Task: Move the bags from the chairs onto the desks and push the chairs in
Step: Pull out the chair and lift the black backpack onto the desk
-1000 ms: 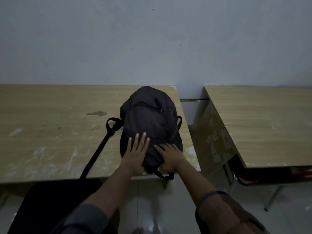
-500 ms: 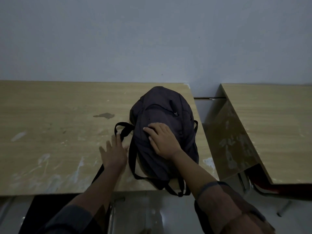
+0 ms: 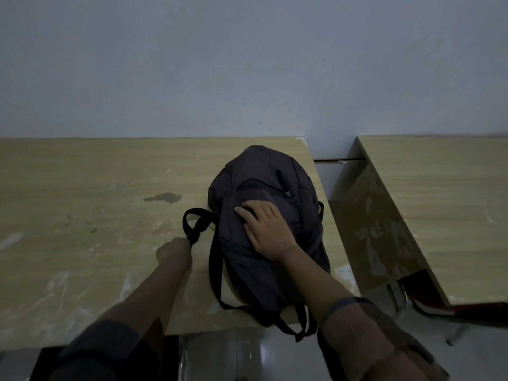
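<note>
Backpack (image 3: 264, 215), dark, lies flat on the near right part of the left desk (image 3: 82, 204), so your bag move looks done here. Its long axis runs from you toward the wall, top end pointing away and straps trailing over the near edge. Your right hand (image 3: 265, 229) rests flat on it, fingers straight. Your left hand (image 3: 174, 250) grips a strap loop (image 3: 196, 222). The chair below remains to push in.

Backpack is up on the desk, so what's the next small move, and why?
Probably tuck the loose strap that the left hand grips in beside the backpack, while the right hand steadies it; other straps hang over the desk edge.
</note>
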